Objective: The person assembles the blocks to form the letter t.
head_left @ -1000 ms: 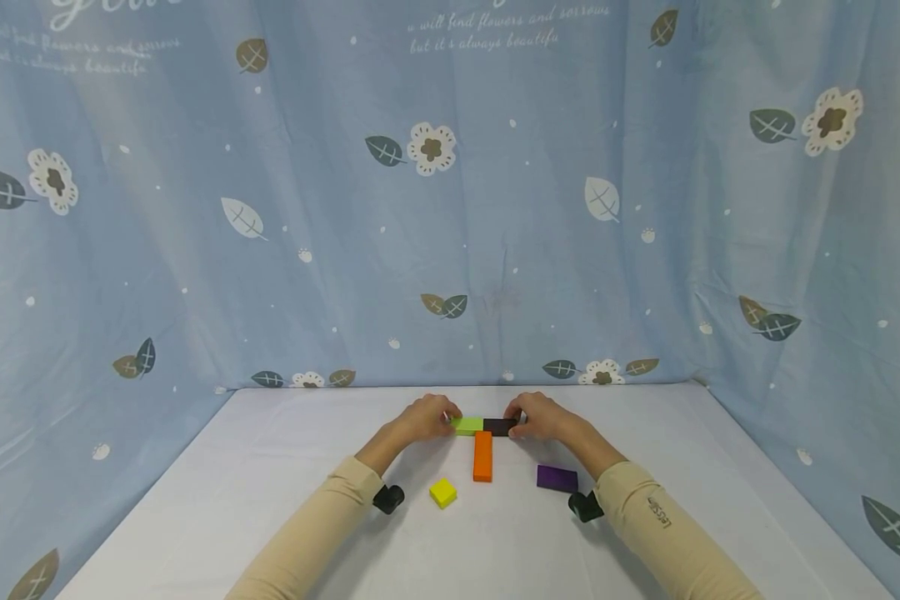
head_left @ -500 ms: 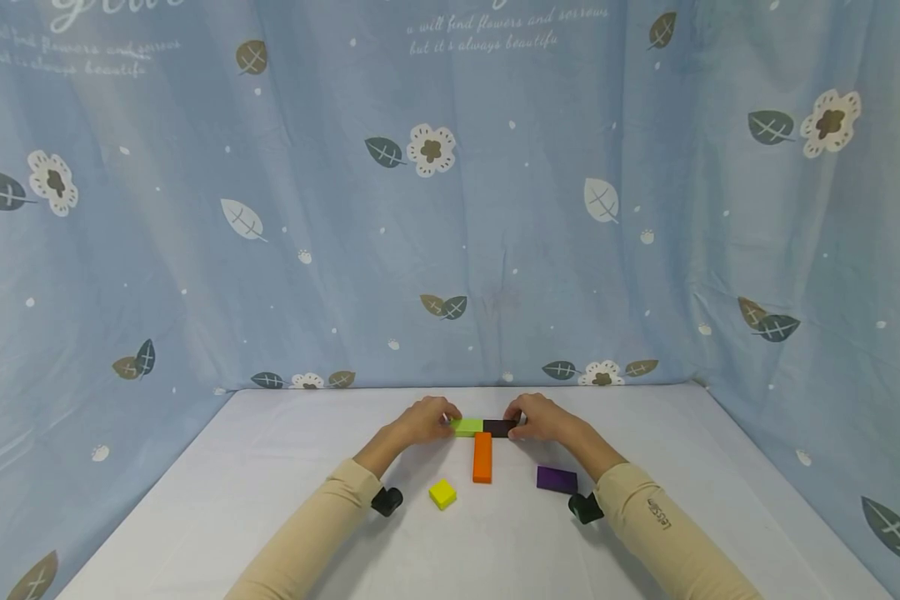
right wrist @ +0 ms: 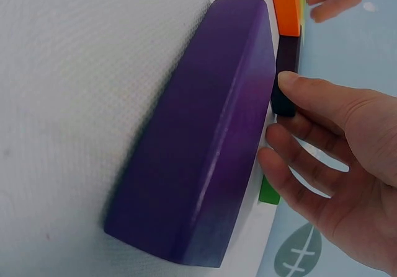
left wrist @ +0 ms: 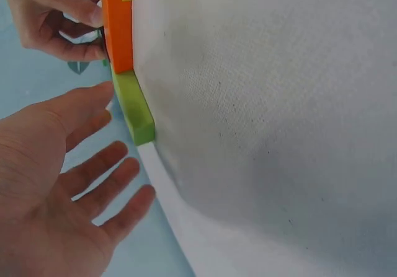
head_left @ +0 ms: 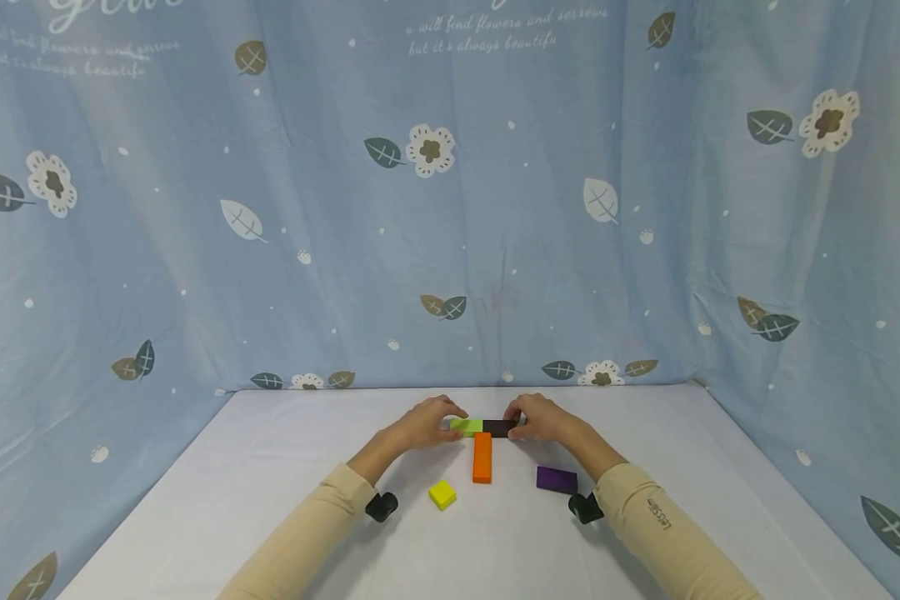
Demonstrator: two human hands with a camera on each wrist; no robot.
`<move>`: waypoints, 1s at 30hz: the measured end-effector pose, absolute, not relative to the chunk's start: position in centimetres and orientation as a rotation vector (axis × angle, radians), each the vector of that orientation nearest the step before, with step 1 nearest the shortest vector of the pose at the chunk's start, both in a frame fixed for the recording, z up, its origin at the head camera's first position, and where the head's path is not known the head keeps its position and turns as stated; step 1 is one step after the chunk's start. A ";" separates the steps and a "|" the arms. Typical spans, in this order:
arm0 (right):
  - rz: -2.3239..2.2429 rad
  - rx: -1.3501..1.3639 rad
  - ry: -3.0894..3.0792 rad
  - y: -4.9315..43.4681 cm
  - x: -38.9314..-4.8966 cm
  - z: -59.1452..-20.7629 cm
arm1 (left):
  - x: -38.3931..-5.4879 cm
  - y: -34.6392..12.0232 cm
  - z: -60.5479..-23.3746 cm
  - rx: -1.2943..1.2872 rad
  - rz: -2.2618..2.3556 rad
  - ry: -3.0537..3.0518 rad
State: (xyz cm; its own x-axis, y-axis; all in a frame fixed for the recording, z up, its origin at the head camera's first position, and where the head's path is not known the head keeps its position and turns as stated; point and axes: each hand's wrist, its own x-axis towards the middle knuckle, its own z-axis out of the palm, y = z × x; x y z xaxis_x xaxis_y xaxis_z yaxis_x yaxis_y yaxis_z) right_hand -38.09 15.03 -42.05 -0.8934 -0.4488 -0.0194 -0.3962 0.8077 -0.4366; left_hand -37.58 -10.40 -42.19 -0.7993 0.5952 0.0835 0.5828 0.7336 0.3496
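Observation:
A light green block and a black block lie end to end on the table. An orange block runs from their junction toward the person. My left hand is beside the light green block, its fingers spread and apart from it in the left wrist view. With thumb and fingers, my right hand pinches the outer end of the black block. Behind the right hand's fingers, a darker green block shows partly in the right wrist view; the hand mostly hides it in the head view.
A purple block lies near the right wrist, and a yellow block sits left of the orange one. Black wrist cameras hang under both sleeves. A blue patterned curtain stands behind the white tabletop.
My left hand has let go of the light green block; its thumb and fingers have spread, and the wrist has shifted slightly left. The right hand and the blocks stay put.

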 end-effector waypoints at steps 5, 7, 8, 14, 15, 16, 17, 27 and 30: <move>-0.650 -0.676 2.869 15.0 -38.2 -42.0 | -37.1 -10.2 -42.1 1.086 0.571 2.860; -0.649 -0.685 2.868 15.0 -38.2 -42.0 | -37.1 -10.0 -42.1 1.130 0.572 2.832; -0.649 -0.691 2.868 15.0 -38.2 -42.0 | -37.0 -10.0 -42.1 1.155 0.568 2.820; -0.649 -0.696 2.864 15.1 -38.3 -42.1 | -36.6 -9.6 -42.2 1.247 0.540 2.761; -0.651 -0.692 2.863 15.1 -38.3 -42.1 | -36.5 -9.6 -42.1 1.254 0.532 2.754; -0.653 -0.687 2.861 15.1 -38.4 -42.1 | -36.4 -9.5 -42.1 1.266 0.525 2.748; -0.656 -0.686 2.861 15.0 -38.4 -42.1 | -36.3 -9.5 -42.0 1.276 0.515 2.743; -0.651 -0.723 2.867 15.1 -38.2 -42.0 | -36.0 -9.3 -42.0 1.253 0.434 2.773; -0.657 -0.721 2.863 15.3 -38.2 -42.1 | -36.0 -9.2 -42.0 1.220 0.433 2.769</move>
